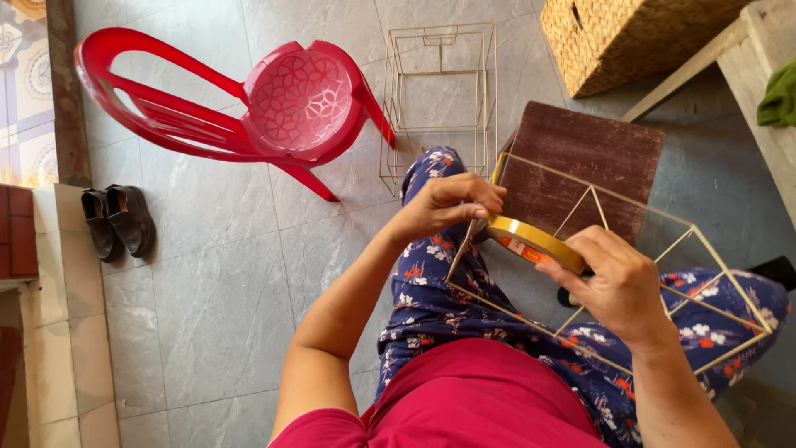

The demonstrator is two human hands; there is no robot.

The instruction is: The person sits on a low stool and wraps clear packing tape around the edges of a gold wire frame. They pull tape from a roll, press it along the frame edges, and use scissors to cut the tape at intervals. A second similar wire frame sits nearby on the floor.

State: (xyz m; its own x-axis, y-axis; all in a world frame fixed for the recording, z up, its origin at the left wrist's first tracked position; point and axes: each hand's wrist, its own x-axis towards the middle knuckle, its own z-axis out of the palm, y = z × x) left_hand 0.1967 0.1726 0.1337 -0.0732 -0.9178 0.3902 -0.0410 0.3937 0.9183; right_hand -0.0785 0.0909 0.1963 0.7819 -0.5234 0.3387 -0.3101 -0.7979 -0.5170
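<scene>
Soft, even daylight, faint shadows on the grey floor (215, 274), sharp focus, slight wide-angle stretch at edges

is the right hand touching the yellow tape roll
Touching: the head view shows the right hand with fingers wrapped over the tape roll.

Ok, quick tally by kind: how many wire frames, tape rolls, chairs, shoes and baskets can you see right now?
Wire frames: 2, one on the lap, one on the floor
Tape rolls: 1, yellow, held by the right hand
Chairs: 1, red
Shoes: 2, dark
Baskets: 1, woven
Total: 7
</scene>
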